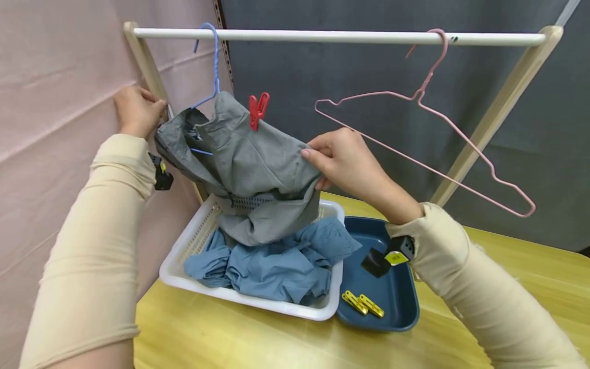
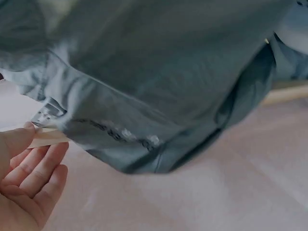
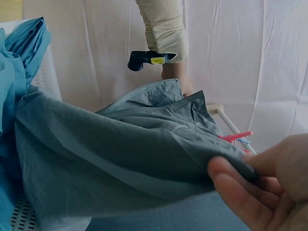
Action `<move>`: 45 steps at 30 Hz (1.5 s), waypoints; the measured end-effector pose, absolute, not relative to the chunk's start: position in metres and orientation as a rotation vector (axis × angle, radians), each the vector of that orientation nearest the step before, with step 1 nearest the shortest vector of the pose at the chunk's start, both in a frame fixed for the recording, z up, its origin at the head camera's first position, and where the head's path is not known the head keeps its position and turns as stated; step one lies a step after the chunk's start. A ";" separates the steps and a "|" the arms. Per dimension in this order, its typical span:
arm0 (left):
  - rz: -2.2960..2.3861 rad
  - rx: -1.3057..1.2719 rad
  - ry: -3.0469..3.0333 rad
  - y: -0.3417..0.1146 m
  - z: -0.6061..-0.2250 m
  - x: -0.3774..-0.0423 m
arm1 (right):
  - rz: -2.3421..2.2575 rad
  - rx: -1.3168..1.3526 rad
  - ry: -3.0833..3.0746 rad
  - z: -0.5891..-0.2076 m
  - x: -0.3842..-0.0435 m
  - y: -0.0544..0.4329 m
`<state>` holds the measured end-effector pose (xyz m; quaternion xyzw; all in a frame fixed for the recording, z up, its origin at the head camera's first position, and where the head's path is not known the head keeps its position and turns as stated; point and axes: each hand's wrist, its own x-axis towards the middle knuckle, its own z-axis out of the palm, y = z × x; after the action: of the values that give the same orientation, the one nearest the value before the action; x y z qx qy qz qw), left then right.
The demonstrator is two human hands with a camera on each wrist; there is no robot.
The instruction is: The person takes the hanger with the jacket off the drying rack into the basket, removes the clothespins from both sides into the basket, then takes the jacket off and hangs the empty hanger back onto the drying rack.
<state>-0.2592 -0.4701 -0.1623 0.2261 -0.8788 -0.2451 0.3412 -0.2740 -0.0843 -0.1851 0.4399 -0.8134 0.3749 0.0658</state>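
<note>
A grey garment (image 1: 276, 159) hangs over the blue hanger (image 1: 216, 61), a red clothespin (image 1: 258, 110) clipped on its upper edge. At the rack's left post, my left hand (image 1: 138, 110) pinches the garment's far left edge. A small pale label (image 2: 49, 111) shows right at those fingertips in the left wrist view. My right hand (image 1: 345, 159) holds the garment's right end between thumb and fingers, pulling the cloth out sideways. In the right wrist view the cloth (image 3: 120, 159) stretches from this hand (image 3: 262, 185) toward the basket. The garment hides much of the blue hanger.
A pink hanger (image 1: 461, 136) hangs from the white rod (image 1: 322, 36) at right. Below stands a white basket (image 1: 258, 303) holding blue cloth (image 1: 281, 271). Beside it, a dark blue tray (image 1: 396, 307) contains yellow clothespins (image 1: 371, 306). Both are on the wooden table (image 1: 221, 338).
</note>
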 end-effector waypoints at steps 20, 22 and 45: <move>-0.613 0.656 -2.326 -0.463 -0.157 -0.267 | 1.035 0.905 -2.163 -0.165 -0.289 -0.056; -0.603 0.657 -2.326 -0.463 -0.158 -0.267 | 1.088 0.878 -2.142 -0.161 -0.289 -0.048; -0.714 0.660 -2.265 -0.452 -0.185 -0.274 | 1.312 0.815 -2.082 -0.204 -0.296 0.005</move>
<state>-0.2736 -0.4516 -0.1848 0.2524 -0.8668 -0.2732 0.3320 -0.2961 0.0050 -0.2044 0.3027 -0.7731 0.4871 0.2710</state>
